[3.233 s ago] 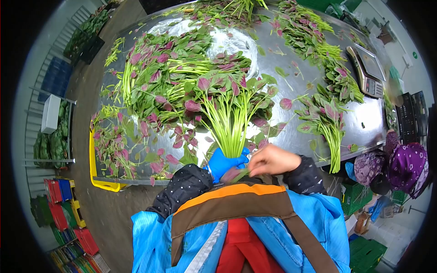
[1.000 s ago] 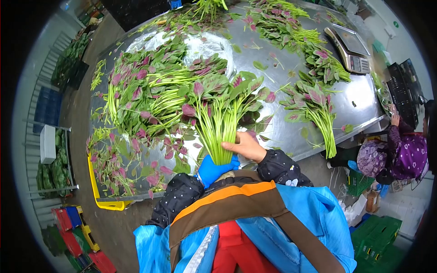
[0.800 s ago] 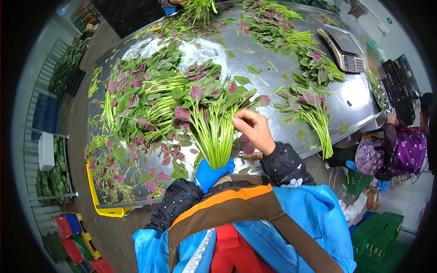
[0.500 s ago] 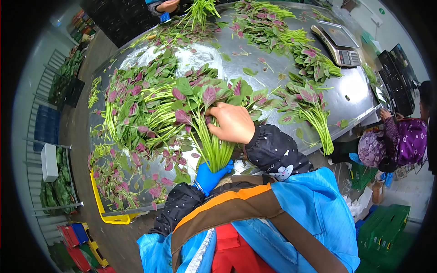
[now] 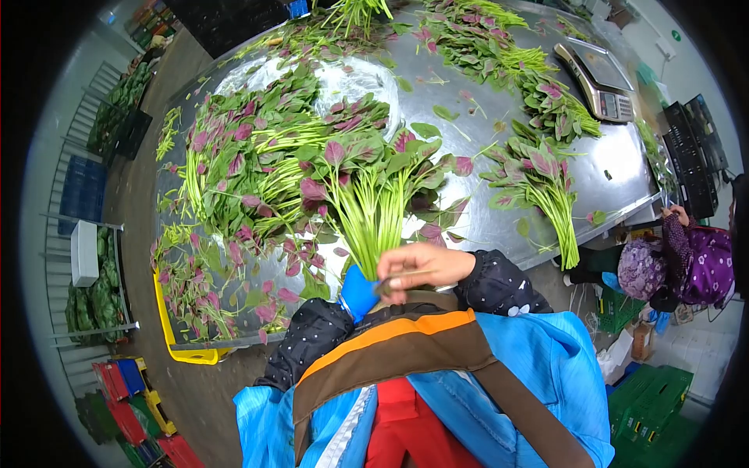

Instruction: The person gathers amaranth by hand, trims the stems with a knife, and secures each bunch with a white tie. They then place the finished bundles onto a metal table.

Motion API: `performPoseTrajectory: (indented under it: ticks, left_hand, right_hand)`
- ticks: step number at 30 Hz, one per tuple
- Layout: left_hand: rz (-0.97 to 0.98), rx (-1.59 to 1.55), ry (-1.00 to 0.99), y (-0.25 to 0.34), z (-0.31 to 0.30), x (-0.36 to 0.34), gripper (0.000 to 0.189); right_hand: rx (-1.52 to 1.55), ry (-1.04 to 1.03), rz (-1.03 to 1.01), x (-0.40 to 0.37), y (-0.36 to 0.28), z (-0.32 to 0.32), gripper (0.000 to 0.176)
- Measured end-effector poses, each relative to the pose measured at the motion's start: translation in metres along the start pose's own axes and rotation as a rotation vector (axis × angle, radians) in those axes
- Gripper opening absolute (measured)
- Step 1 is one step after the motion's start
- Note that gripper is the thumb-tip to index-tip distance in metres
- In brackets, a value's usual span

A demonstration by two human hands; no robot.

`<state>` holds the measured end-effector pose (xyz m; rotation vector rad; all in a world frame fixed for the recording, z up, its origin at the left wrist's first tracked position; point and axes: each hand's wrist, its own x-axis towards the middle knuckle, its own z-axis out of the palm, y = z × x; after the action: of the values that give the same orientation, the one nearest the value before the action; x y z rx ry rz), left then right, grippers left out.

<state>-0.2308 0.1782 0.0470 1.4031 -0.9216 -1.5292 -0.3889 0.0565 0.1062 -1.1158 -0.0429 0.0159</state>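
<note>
The left hand (image 5: 358, 291), in a blue glove, is closed around the cut ends of a bunch of amaranth (image 5: 373, 191), at about 6 o'clock of the steel table (image 5: 499, 226). The bunch stands tilted away from the person, with pale green stalks below and green and purple leaves spreading toward 12 o'clock. The bare right hand (image 5: 425, 265) lies across the stalk ends, just beside the glove at its 3 o'clock. Its fingers are bent together, and the thumb and forefinger pinch a small dark piece (image 5: 385, 288); what it is I cannot tell. At 10 o'clock from the bunch a big loose pile of the same greens (image 5: 250, 160) covers the table. At 3 o'clock a second bunch (image 5: 546, 187) lies flat, apart from the hands. A weighing scale (image 5: 605, 74) sits far off at 1 o'clock. A yellow crate (image 5: 165, 327) hangs at the table edge at 8 o'clock. A co-worker in purple clothes (image 5: 702, 261) bends low beyond the table corner at 3 o'clock.
</note>
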Motion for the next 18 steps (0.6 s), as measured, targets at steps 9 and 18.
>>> performPoseTrajectory:
  ticks: [9, 18]
  left_hand:
    - [-0.009, -0.329, -0.018, 0.007, 0.012, -0.001, 0.036]
    - [0.04, -0.193, 0.02, 0.009, 0.015, -0.002, 0.033]
  right_hand:
    - [-1.542, 0.573, 0.324, -0.072, -0.006, -0.048, 0.019]
    - [-0.649, 0.914, 0.016, 0.021, -0.013, -0.01, 0.022]
